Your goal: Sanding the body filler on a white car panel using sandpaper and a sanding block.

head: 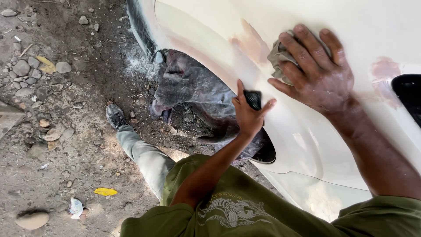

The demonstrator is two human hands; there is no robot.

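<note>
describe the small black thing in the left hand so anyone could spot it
Start at the cream car panel above the wheel arch. Against its lower edge the left hand pinches a small black block, dark and flat, unlike the crumpled grey rag under the right hand.

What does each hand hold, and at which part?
Left hand pinches a small black block at its lower end. Right hand presses a crumpled cloth flat against the car panel.
</note>
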